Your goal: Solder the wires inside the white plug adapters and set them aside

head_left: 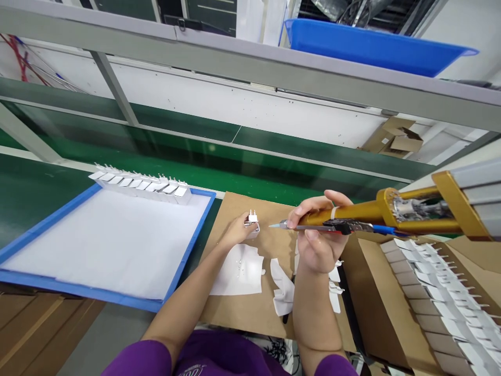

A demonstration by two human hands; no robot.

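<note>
My left hand (235,231) is closed around a small white charger housing (252,233) above the cardboard sheet. A white cap with two upright metal prongs (252,217) stands at its far side. My right hand (320,244) is wrapped around the front of a gold glue dispensing gun (354,213). Its pale tapered nozzle (274,225) points left at the housing, a short gap away from it. White paper (240,274) with small specks lies just below my left hand, and a crumpled white piece (284,290) is beside it.
A blue-edged tray (105,240) on the left carries a row of white chargers (141,184) at its far edge. At right, a cardboard box (371,297) holds several rows of similar chargers (442,292). A blue bin (371,47) sits on the shelf above.
</note>
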